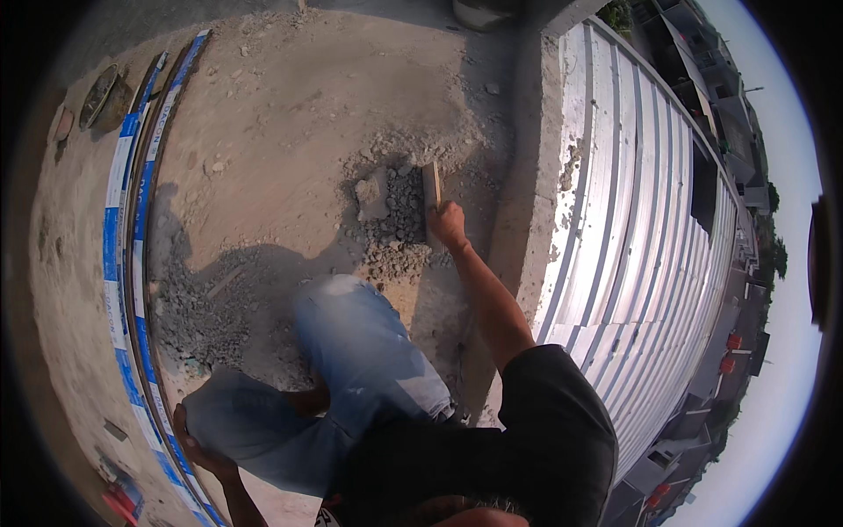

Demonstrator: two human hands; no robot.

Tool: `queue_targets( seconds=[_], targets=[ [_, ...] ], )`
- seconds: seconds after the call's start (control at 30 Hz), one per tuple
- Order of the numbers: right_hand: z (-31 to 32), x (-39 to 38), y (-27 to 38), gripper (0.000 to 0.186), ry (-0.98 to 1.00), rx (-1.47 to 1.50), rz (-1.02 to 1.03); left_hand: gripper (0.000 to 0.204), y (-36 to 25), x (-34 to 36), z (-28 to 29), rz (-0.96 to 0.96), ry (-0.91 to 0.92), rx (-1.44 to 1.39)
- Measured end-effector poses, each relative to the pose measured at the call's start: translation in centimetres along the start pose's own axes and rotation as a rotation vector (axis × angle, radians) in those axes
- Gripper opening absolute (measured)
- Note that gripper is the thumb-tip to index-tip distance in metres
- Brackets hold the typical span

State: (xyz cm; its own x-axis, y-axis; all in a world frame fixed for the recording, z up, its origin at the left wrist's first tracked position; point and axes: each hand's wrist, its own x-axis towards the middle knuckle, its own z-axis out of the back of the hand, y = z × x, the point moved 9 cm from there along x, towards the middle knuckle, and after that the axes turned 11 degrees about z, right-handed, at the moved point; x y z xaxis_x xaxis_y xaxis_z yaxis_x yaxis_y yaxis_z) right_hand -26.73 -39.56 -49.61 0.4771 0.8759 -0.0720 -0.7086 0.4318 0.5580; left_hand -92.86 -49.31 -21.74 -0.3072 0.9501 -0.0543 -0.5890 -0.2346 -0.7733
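My right hand [448, 224] grips a narrow light wooden board [433, 183], held along the right edge of a patch of grey rubble [406, 204] in the dusty ground. A pale broken chunk [371, 195] lies at the patch's left side. My left hand [198, 441] rests against my bent left knee at lower left, its fingers partly hidden by the knee; I cannot make out whether it holds anything.
Long rails with blue-and-white wrapping [140, 220] lie along the left. A bucket [105, 98] stands beyond them. A concrete ledge [536, 176] borders a ribbed metal roof [632, 246] on my right. More loose rubble [206, 316] lies left of my knees.
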Motion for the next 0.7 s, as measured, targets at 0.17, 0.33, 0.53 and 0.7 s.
queue_targets(
  seconds=[0.17,0.33,0.53,0.7],
  targets=[
    [2.4,-1.8,2.3,0.029,-0.022,-0.015,-0.016,0.062,-0.5,0.2,0.1,0.02,-0.039,0.028],
    [9.2,-0.2,-8.7,0.026,-0.193,-0.288,-0.14,0.059,2.5,-2.3,2.6,0.064,-0.104,-0.042],
    [1.8,3.1,-3.1,0.026,-0.013,-0.193,-0.149,0.059,3.9,-4.7,4.4,0.153,-0.185,-0.121],
    [-2.1,2.6,3.1,0.028,0.085,-0.128,-0.052,0.06,2.3,-3.1,2.5,0.057,-0.1,-0.096]
  ],
)
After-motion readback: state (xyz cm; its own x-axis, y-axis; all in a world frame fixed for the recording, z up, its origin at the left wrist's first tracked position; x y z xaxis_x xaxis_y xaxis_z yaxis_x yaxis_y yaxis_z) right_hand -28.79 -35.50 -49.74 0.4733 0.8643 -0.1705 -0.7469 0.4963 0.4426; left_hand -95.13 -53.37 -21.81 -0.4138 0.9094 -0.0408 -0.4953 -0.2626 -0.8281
